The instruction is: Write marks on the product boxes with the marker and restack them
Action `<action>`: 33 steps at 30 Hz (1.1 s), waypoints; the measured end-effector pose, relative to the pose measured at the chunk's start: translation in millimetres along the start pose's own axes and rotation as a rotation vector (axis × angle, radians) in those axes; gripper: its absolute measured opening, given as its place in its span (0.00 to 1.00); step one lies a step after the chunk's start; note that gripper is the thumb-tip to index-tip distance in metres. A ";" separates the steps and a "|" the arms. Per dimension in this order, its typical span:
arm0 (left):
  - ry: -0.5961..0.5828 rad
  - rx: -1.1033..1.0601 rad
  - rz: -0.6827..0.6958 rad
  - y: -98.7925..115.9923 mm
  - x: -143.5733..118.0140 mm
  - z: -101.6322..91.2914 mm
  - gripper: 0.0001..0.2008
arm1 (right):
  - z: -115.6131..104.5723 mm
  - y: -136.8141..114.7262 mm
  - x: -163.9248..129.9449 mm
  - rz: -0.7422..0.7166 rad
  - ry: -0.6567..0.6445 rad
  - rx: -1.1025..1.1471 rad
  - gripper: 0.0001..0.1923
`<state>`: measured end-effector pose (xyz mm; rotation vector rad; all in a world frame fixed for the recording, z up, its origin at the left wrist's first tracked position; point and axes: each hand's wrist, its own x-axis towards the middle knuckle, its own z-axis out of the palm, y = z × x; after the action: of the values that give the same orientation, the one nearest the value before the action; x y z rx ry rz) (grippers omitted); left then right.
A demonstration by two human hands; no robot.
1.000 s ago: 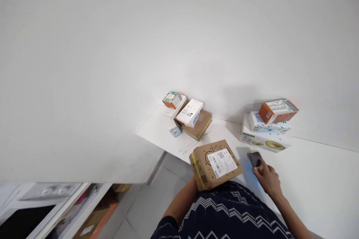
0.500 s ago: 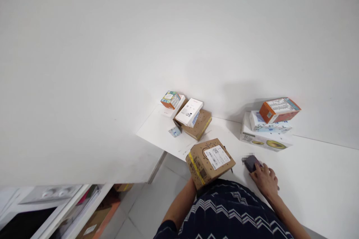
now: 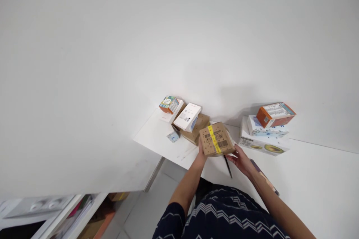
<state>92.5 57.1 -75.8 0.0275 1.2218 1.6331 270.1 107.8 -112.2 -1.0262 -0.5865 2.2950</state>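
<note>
- A person at a white table [image 3: 314,179] holds a small cardboard box [image 3: 216,139] with yellow tape across its top, lifted clear of the tabletop, between both hands.
- The left hand [image 3: 201,152] sits at the box's near left corner; its fingers are hidden under and behind the cardboard, so how they close on it cannot be told. The right hand [image 3: 240,158] cups the near right edge from below, fingers spread and pressed to the underside.
- The box hangs just in front of a flat brown carton [image 3: 197,130] that carries a white box [image 3: 187,116]; to the box's right, close by, a three-tier stack stands, an orange box [image 3: 275,114] on top and an avocado-print carton [image 3: 263,144] at the base.
- Risk, as judged here: the grip is at the near edge only, so the far end could dip and the box slide off the fingers toward the table.
- A swing to the box's left could clip the white box, which lies askew and looks easy to dislodge.
- A thin dark pen [image 3: 227,166] and a dark handheld device [image 3: 265,177] lie just below the box, under the right forearm; a dropped box or lowered wrist could knock either.
</note>
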 end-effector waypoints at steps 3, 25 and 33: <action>0.112 0.023 -0.017 -2.1 15.7 8.3 0.19 | -5.1 2.3 22.1 -0.014 0.065 0.060 0.14; 0.359 -0.105 0.292 21.9 -1.6 -17.0 0.14 | -43.6 8.9 32.8 0.064 0.240 0.216 0.04; 0.568 -0.251 0.413 84.7 6.4 -50.4 0.17 | -42.8 11.7 10.9 0.126 0.153 0.265 0.07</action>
<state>2.4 33.0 -43.3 -0.3884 1.4862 2.2438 293.6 112.9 -151.0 -1.1205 -0.1546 2.2983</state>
